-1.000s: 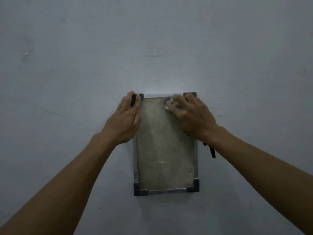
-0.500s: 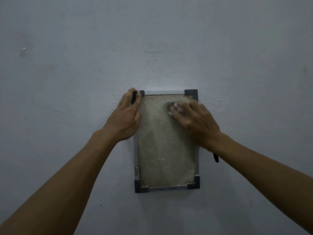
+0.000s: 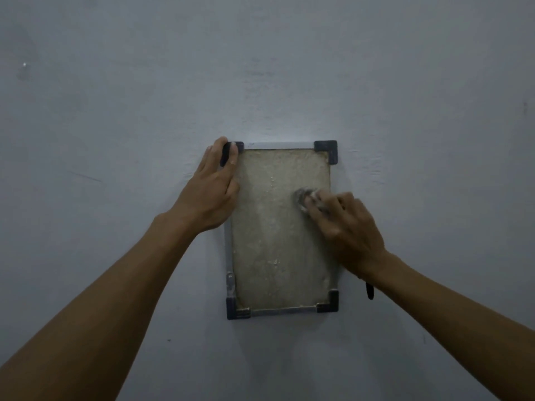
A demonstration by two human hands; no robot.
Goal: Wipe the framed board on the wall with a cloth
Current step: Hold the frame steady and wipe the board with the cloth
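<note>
A small framed board (image 3: 272, 241) hangs upright on the wall, with a metal frame, dark plastic corners and a dusty beige face. My left hand (image 3: 211, 192) lies flat over the frame's upper left corner and left edge, steadying it. My right hand (image 3: 347, 227) presses a small grey-white cloth (image 3: 308, 199) against the board's face at the right side, a little above the middle. Most of the cloth is hidden under my fingers.
The board hangs on a plain grey-blue wall (image 3: 115, 111). A short dark strap (image 3: 370, 290) dangles under my right wrist, just right of the frame's lower right part.
My right hand has slid the cloth from the board's top edge down the right side toward the middle. My left hand has kept its hold on the upper left corner.
</note>
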